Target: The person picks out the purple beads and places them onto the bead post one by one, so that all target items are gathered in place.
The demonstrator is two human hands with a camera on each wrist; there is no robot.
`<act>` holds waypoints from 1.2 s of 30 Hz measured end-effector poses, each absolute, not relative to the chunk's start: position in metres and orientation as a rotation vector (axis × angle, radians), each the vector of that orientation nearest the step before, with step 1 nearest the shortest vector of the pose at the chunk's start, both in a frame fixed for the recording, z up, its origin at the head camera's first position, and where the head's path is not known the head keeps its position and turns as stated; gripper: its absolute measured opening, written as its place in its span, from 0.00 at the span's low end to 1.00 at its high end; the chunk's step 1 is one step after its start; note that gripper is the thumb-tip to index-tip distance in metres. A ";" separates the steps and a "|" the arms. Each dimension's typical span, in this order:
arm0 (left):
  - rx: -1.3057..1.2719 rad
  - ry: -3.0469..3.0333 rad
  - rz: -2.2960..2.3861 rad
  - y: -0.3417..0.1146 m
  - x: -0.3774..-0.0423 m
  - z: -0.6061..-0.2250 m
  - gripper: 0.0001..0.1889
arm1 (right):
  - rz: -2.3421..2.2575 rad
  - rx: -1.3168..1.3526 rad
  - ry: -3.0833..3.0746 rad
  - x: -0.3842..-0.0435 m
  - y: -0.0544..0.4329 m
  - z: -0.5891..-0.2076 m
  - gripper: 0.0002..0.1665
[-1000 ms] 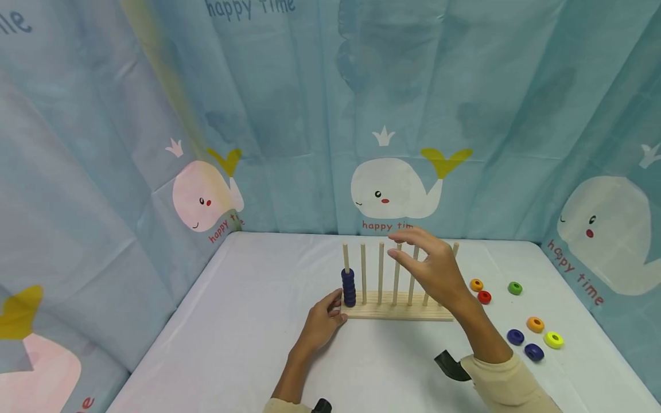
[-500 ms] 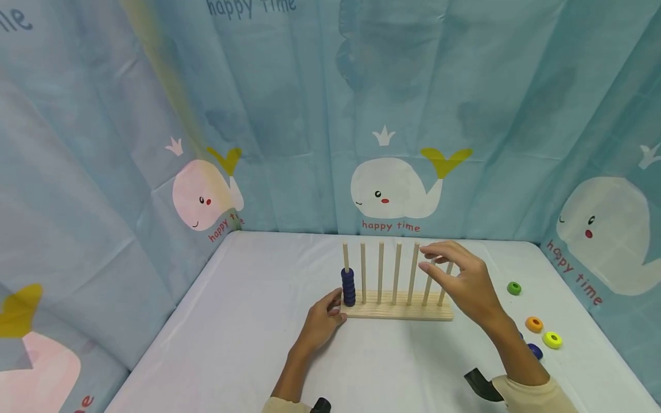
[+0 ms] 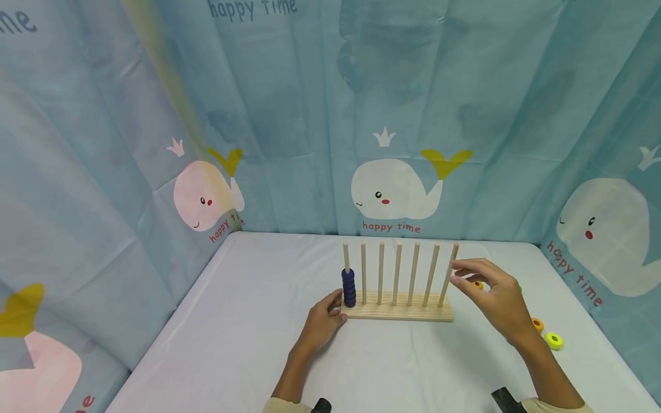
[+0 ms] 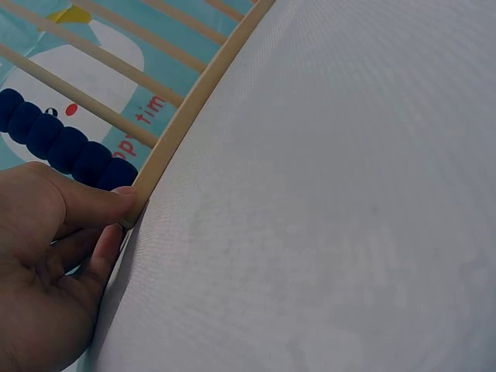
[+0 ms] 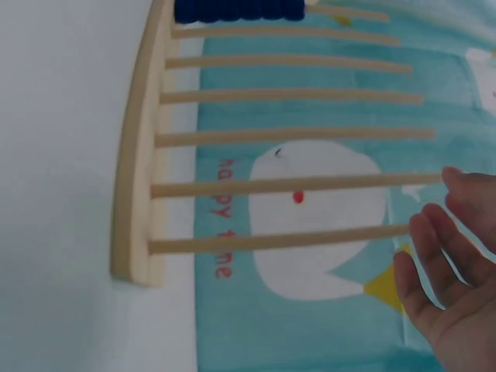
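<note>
A wooden peg rack [image 3: 397,311] stands on the white table, with several upright pegs in a row along its flat base. Dark blue beads [image 3: 349,288] are stacked on the leftmost peg; they also show beside the thumb in the left wrist view. My left hand [image 3: 320,324] grips the left end of the base, thumb [image 4: 112,205] against its edge. Beside the top of the rightmost peg [image 3: 448,278] is my right hand [image 3: 493,292], its thumb and fingers apart and bent loosely, holding nothing. In the right wrist view its fingertips overlap the peg ends.
Loose beads lie on the table to the right: a yellow bead [image 3: 553,341], an orange bead [image 3: 537,324] and another orange bead [image 3: 478,285], partly hidden by my right hand. A blue curtain with whale prints [image 3: 289,189] hangs behind the table.
My right hand has moved right and slightly down along the peg tops, from the middle pegs to the rightmost one. My left hand and the rack have stayed in place.
</note>
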State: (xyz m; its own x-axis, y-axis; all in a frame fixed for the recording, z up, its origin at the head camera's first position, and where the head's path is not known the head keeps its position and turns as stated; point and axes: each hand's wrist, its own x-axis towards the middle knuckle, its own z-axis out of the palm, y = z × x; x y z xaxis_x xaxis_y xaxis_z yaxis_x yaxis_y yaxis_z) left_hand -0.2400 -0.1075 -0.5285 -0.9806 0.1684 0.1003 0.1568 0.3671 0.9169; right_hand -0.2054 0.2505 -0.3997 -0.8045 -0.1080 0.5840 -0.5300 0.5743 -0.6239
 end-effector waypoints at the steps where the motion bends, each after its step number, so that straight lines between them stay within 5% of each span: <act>1: 0.306 2.587 1.735 -0.107 -0.240 -0.528 0.32 | 1.140 0.501 -2.320 -0.204 0.254 -0.402 0.21; 36: 0.295 2.590 1.736 -0.107 -0.241 -0.529 0.32 | 0.998 0.076 -2.792 -0.176 0.354 -0.456 0.34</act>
